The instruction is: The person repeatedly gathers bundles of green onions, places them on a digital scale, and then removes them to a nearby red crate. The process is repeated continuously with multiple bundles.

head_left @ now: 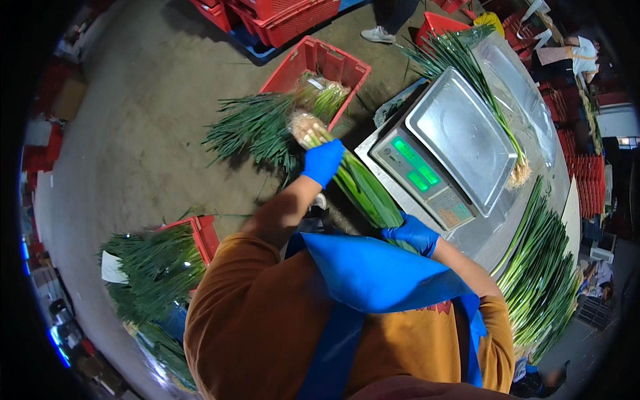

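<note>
My blue-gloved left hand grips a long bunch of green onions just below its pale root end, which seems wrapped in clear plastic. My blue-gloved right hand is closed round the leafy lower part of the same bunch. Just right of the bunch is a digital scale with a steel pan and green-lit display. Behind my left hand, a red crate holds bagged onions, with more leaves spilling over its near side.
Loose onions lie on the steel table at right and beside the scale. A filled red crate stands lower left. Stacked red crates are at the top, near another person's shoe. A co-worker is at upper right.
</note>
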The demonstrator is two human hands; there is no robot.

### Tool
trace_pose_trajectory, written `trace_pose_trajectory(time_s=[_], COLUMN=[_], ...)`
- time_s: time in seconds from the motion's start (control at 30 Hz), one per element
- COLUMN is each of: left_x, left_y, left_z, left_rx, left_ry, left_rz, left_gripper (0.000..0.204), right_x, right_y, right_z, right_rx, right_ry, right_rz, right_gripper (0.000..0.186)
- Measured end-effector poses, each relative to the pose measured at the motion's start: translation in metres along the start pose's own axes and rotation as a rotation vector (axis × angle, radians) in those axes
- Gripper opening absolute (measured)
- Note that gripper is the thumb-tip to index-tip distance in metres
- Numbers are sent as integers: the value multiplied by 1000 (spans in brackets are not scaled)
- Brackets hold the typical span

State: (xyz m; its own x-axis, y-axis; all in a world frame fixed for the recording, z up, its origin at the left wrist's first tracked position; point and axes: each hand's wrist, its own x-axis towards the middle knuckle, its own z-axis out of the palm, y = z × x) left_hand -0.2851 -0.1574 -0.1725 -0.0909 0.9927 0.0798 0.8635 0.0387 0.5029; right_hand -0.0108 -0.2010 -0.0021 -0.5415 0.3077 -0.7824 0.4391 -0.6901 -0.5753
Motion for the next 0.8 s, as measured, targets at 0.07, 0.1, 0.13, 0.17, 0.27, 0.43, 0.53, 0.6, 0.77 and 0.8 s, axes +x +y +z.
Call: trace_pose_trajectory(time_s=[0.07,0.1,0.13,0.17,0.27,0.43,0.53,0.6,0.77,0.8], left_x=[-6,-6,-4,-3,-4,55,58,54,104,113], left_y=[11,19,26,34,59,-11,14,42,45,46], left_z=[4,1,0,-4,-31,-65,-92,-98,-158,-164], left_rx=[-174,-254,-229,-246,-293,-383,-303,-394,-305,-366], left_ry=[26,45,-18,-28,-105,128,77,106,200,256], left_rz=[-14,-40,-44,-15,80,-221,-53,63,152,242], left_gripper=[12,12,12,12,14,16,15,14,11,13], right_x=[15,25,35,48,91,99,70,72,96,119], right_y=[-20,-24,-31,-38,-67,-114,-129,-126,-135,-130], right_z=[2,1,-1,-1,4,18,36,38,54,53], right_rx=[45,47,13,-20,-171,-42,45,191,200,152], right_ry=[34,41,44,39,46,-128,-107,-101,11,17], right_rz=[81,109,103,95,86,79,118,76,-259,-455], right_gripper=[53,52,52,51,49,60,59,62,58,57])
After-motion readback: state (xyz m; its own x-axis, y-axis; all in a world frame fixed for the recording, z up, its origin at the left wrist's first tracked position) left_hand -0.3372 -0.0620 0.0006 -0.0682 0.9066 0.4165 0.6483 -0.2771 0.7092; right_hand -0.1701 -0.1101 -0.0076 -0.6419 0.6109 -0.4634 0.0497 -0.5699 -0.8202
